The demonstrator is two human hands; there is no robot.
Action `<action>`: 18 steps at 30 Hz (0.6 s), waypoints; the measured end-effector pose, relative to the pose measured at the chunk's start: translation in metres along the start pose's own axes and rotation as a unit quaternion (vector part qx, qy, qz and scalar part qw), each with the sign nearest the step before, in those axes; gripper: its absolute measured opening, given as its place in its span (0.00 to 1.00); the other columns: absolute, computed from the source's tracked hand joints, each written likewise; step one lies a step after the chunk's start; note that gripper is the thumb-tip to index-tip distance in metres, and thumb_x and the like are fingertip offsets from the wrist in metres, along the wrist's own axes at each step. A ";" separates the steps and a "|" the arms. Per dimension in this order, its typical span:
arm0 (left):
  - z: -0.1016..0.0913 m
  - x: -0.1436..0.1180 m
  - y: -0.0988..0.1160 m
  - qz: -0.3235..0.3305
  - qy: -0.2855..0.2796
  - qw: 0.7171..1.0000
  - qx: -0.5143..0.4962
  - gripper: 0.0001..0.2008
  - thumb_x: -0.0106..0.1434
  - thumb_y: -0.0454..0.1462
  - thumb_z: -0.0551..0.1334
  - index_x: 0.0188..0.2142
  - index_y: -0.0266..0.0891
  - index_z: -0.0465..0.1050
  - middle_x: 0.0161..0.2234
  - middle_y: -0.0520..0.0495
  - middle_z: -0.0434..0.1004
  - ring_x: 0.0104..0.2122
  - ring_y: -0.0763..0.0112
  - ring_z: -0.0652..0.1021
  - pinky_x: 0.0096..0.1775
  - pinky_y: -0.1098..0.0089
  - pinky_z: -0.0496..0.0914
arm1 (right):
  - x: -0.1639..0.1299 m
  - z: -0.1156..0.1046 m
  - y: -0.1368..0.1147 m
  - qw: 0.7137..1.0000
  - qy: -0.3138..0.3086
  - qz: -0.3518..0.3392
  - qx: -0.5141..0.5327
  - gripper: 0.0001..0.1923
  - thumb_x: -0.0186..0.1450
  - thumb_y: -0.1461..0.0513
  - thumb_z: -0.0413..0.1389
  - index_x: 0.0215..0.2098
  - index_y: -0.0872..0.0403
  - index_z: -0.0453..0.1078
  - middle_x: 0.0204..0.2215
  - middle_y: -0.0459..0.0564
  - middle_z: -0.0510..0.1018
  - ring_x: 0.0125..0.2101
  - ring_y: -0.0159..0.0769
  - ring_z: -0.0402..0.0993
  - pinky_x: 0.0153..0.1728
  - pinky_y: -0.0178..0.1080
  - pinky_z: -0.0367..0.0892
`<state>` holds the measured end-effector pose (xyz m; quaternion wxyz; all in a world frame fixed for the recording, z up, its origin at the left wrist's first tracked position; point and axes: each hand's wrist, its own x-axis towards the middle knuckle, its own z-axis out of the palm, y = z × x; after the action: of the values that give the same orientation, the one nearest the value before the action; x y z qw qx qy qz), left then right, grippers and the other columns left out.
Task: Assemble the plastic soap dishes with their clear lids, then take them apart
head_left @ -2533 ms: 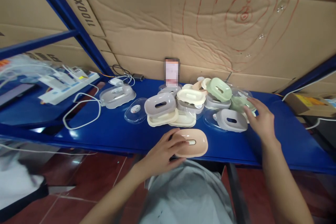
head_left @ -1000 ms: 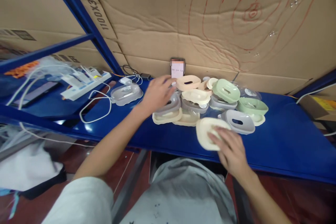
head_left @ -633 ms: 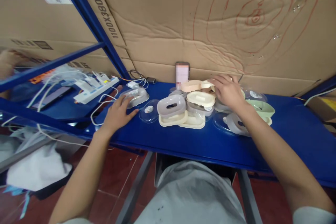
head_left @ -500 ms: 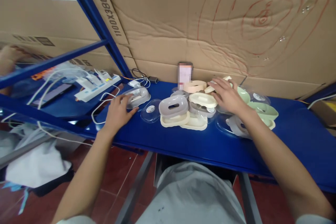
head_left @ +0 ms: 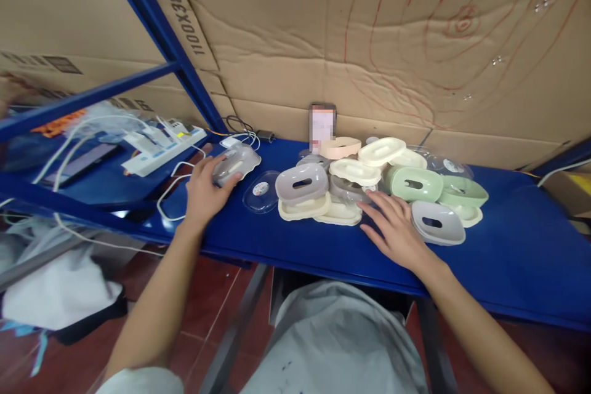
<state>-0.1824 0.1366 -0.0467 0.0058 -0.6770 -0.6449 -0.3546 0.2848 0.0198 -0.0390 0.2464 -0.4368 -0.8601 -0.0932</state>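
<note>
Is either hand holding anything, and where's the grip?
The left hand grips the grey dish by its near left edge. Nothing visible is held in the right hand.

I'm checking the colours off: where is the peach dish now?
In the head view, the peach dish sits slightly right of centre, just in front of the phone and left of a cream dish.

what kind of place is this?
Likely a makeshift workstation in a workshop or warehouse: a blue table, cardboard sheeting behind it, and a power strip left of the piled plastic trays.
</note>
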 end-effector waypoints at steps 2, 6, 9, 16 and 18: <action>0.001 0.001 0.004 -0.010 -0.015 1.000 0.000 0.29 0.71 0.54 0.63 0.65 0.44 0.70 0.67 0.40 0.71 0.69 0.48 0.69 0.69 0.47 0.62 | 0.000 0.002 0.004 1.000 -0.002 -0.002 0.002 0.24 0.78 0.58 0.53 0.71 0.48 0.64 0.71 0.61 0.68 0.70 0.53 0.65 0.67 0.59 0.59; 0.005 0.006 0.012 -0.022 -0.073 0.997 0.011 0.30 0.70 0.56 0.63 0.65 0.46 0.70 0.69 0.38 0.69 0.69 0.43 0.68 0.67 0.40 0.61 | -0.001 -0.004 0.015 0.999 0.043 0.009 -0.006 0.23 0.78 0.58 0.54 0.69 0.48 0.65 0.68 0.61 0.71 0.68 0.54 0.67 0.66 0.58 0.61; 0.007 0.014 0.015 -0.016 -0.102 0.994 -0.025 0.30 0.68 0.55 0.64 0.64 0.44 0.71 0.69 0.37 0.68 0.69 0.43 0.68 0.68 0.42 0.60 | -0.004 -0.006 0.022 0.996 0.080 0.040 -0.002 0.23 0.77 0.58 0.55 0.69 0.46 0.66 0.67 0.60 0.72 0.67 0.54 0.69 0.66 0.58 0.61; 0.037 0.065 0.027 -0.013 -0.139 0.987 -0.077 0.27 0.67 0.52 0.66 0.60 0.41 0.75 0.62 0.39 0.77 0.60 0.48 0.76 0.65 0.46 0.66 | -0.003 0.005 0.020 0.997 0.055 0.042 0.025 0.20 0.77 0.58 0.55 0.66 0.47 0.68 0.65 0.59 0.73 0.66 0.52 0.69 0.64 0.55 0.62; 0.055 0.081 0.035 -0.005 -0.144 0.986 -0.088 0.27 0.67 0.53 0.66 0.59 0.41 0.76 0.60 0.39 0.79 0.58 0.49 0.77 0.64 0.46 0.68 | -0.004 0.009 0.014 0.999 0.033 0.030 0.028 0.18 0.78 0.58 0.55 0.64 0.49 0.69 0.64 0.59 0.74 0.65 0.52 0.70 0.62 0.54 0.64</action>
<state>-0.1327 0.2265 -0.0324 -0.1490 -0.7154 -0.6087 -0.3090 0.2947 0.0287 -0.0495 0.2897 -0.4523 -0.8400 -0.0764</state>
